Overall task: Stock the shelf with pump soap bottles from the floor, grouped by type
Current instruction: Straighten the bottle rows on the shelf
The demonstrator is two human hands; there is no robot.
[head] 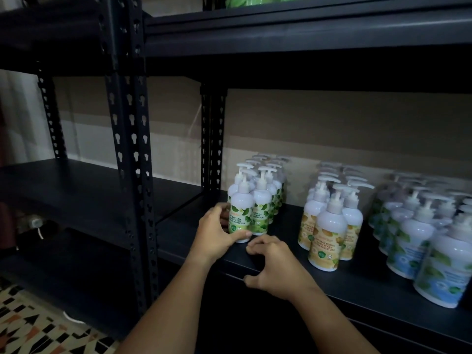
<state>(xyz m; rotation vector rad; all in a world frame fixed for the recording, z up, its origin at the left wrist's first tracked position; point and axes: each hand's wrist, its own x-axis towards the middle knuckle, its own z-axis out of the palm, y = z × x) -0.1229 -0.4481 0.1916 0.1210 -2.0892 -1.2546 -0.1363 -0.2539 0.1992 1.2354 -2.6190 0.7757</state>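
White pump soap bottles stand in three groups on the dark shelf board [357, 284]. The green-leaf group [263, 198] is on the left, the yellow-label group [329, 218] in the middle, the blue-label group [429, 236] on the right. My left hand [217, 233] grips the front green-leaf bottle [241, 213], which stands upright on the shelf, thumb across its lower label. Just right of it, my right hand [275, 264] rests on the shelf's front edge with fingers curled, holding nothing.
Black perforated uprights [130, 149] stand left of the bottles, with another dark shelf unit [63, 182] beyond. A shelf overhead [306, 31] carries green items. Patterned floor tiles [30, 325] show at the lower left. A cardboard-coloured wall backs the shelf.
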